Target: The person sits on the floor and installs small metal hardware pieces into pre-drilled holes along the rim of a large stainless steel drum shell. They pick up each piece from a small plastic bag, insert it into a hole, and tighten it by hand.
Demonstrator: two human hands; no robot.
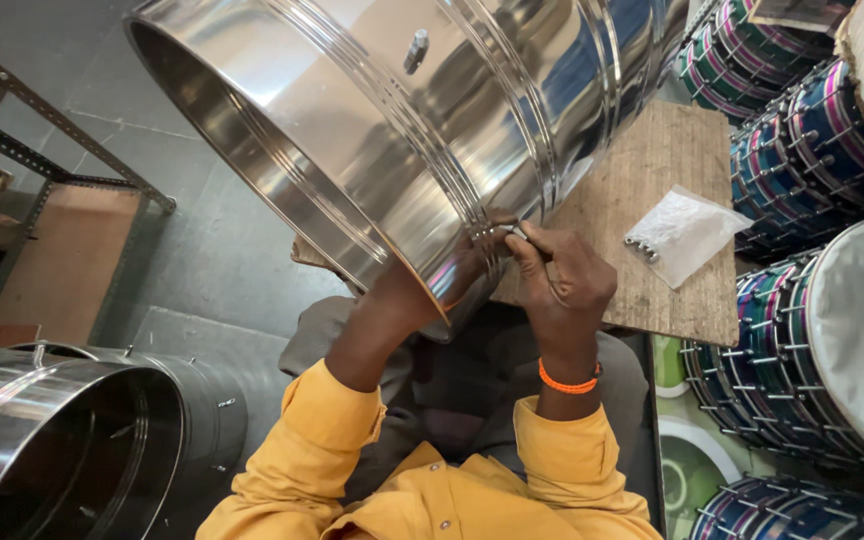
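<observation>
hands at the rim of a steel drum shell

- big shiny steel drum shell (pixel 372 130) lies on its side, tilted, its lower edge resting at the near edge of a worn wooden tabletop (pixel 667 170) and over the person's lap.
- left hand (pixel 407 290) reaches inside the shell's open mouth; its fingers are hidden behind the wall, so cannot tell whether it grips anything.
- right hand (pixel 557 275) is outside the shell, pressed against the ribbed bands near the rim. fingers pinched together on a small metal part (pixel 514 232) at the shell wall; part too small to make out.
- orange band (pixel 567 383) on the right wrist; yellow sleeves on both arms.
- small metal lug (pixel 416 50) sticks out of the shell higher up.
- clear plastic bag (pixel 687 230) lies on the tabletop just right of the right hand, with a few small screws (pixel 642 248) at its near edge.
- stacks of finished drums (pixel 812 330) with coloured shells and metal rods stand at the right, close to the tabletop.
- two more bare steel shells (pixel 72 440) sit on the grey floor at lower left, well apart from the hands.
- metal rack (pixel 12 150) at upper left.
</observation>
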